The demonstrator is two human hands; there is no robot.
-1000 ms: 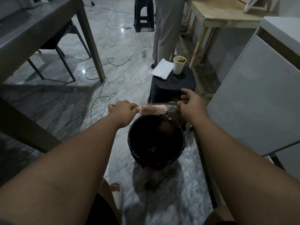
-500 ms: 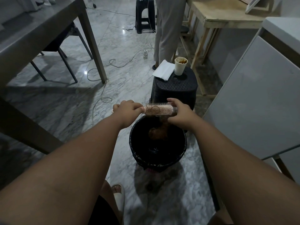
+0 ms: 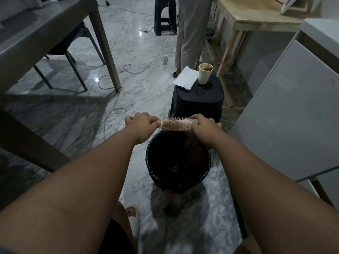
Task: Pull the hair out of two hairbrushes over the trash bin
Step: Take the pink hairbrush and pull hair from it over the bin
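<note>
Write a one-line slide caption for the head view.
Left hand and right hand hold a pink hairbrush with tangled hair above a black trash bin.

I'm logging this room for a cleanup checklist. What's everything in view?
pink plastic hairbrush: one, pink, held over the bin's far rim
brown hair tangle: one, brown, in its bristles
round black trash bin: one, black, floor, below the brush
black plastic stools: two, black, one behind the bin, one farther back
white paper cup: one, white, on the near stool
white folded paper: one, white, beside the cup
grey table: one, grey, left
bare wooden table: one, light wood, far right
white cabinet: one, white, right
standing person's legs: two, beige trousers, past the near stool
left hand: grips the brush handle
right hand: grips the brush's other end
</note>
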